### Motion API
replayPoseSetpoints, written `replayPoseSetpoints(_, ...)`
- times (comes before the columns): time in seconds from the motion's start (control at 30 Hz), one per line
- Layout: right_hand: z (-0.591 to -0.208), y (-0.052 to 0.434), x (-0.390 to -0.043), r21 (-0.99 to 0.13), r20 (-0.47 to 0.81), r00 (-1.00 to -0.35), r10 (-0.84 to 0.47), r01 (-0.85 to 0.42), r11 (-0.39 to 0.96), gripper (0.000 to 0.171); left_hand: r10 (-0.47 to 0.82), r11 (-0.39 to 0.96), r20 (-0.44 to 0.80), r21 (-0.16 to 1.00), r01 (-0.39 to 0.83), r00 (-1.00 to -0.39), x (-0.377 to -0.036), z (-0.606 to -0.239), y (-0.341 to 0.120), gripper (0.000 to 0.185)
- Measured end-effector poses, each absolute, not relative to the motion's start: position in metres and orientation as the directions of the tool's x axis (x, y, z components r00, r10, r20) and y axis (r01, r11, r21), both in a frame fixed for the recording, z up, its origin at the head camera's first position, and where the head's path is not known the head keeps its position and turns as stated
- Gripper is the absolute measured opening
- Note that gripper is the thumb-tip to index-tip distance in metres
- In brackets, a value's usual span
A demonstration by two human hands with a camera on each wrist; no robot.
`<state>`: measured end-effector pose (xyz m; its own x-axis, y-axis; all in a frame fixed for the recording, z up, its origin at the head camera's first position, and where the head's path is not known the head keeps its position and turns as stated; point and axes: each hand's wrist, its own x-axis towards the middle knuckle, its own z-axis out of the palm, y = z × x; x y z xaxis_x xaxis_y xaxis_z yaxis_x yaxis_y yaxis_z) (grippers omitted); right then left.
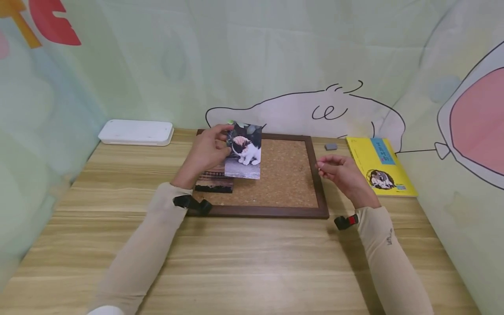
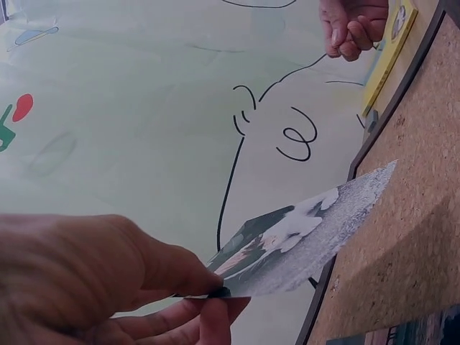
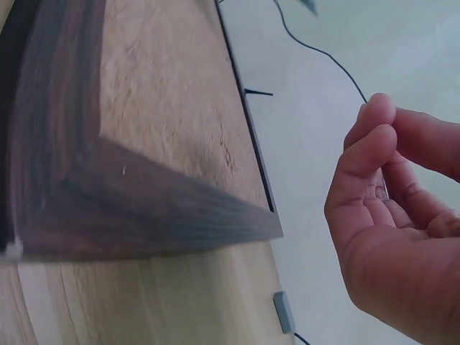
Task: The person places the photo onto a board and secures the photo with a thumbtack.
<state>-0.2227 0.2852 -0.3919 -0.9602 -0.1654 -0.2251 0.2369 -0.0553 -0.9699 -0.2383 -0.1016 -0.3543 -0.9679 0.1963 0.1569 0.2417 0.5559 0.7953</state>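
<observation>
My left hand (image 1: 206, 148) pinches a cat photo (image 1: 246, 153) by its left edge, held up over the left half of the corkboard (image 1: 289, 175). A small black thing (image 2: 218, 292) shows at its thumb tip; its kind is unclear. Behind the photo, a second picture (image 1: 214, 181) with dark brown tones lies on the cork, partly covered. My right hand (image 1: 341, 171) is raised at the board's right edge, thumb and fingertips pressed together. A tiny pale thing shows at those fingertips in the head view, too small to name; the right wrist view hides it.
A white case (image 1: 135, 132) lies at the back left of the wooden table (image 1: 252, 262). Behind the right hand are a grey eraser-like block (image 1: 331, 146) and a yellow booklet (image 1: 382, 168). A printed curtain (image 1: 189, 57) closes off the back and sides.
</observation>
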Motion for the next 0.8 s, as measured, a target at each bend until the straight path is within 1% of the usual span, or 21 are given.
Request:
replayPoseSetpoints(0.07, -0.392, 0.285, -0.223, -0.961, -0.23, -0.956, -0.185, 0.252, -0.11, 0.012, 0.19, 0.565, 0.142, 0.793, 0.227, -0.971, -0.24, -0.357, -0.095, 0.061)
replayPoseSetpoints(0.17, -0.392, 0.284, -0.223, -0.945, -0.236, -0.951, -0.201, 0.273, -0.179, 0.008, 0.202, 0.549, 0.112, 0.81, 0.207, -0.973, -0.244, -0.362, -0.083, 0.061)
replayPoseSetpoints(0.23, -0.392, 0.283, -0.223, -0.941, -0.238, -0.95, -0.204, 0.278, -0.195, 0.008, 0.228, 0.514, 0.092, 0.834, 0.201, -0.969, -0.246, -0.365, -0.074, 0.061)
replayPoseSetpoints(0.33, -0.392, 0.282, -0.223, -0.939, -0.242, -0.95, -0.195, 0.28, -0.198, 0.008, 0.255, 0.469, 0.076, 0.862, 0.193, -0.964, -0.249, -0.367, -0.062, 0.061)
replayPoseSetpoints(0.4, -0.393, 0.282, -0.223, -0.939, -0.245, -0.951, -0.191, 0.282, -0.197, 0.008, 0.262, 0.463, 0.07, 0.866, 0.189, -0.963, -0.25, -0.369, -0.054, 0.06)
replayPoseSetpoints(0.63, -0.392, 0.281, -0.223, -0.936, -0.258, -0.948, -0.185, 0.293, -0.194, 0.007, 0.262, 0.475, 0.038, 0.865, 0.163, -0.964, -0.253, -0.375, -0.034, 0.058)
replayPoseSetpoints(0.8, -0.391, 0.28, -0.223, -0.94, -0.273, -0.948, -0.162, 0.299, -0.166, 0.007, 0.277, 0.478, 0.046, 0.86, 0.179, -0.96, -0.253, -0.385, -0.019, 0.057)
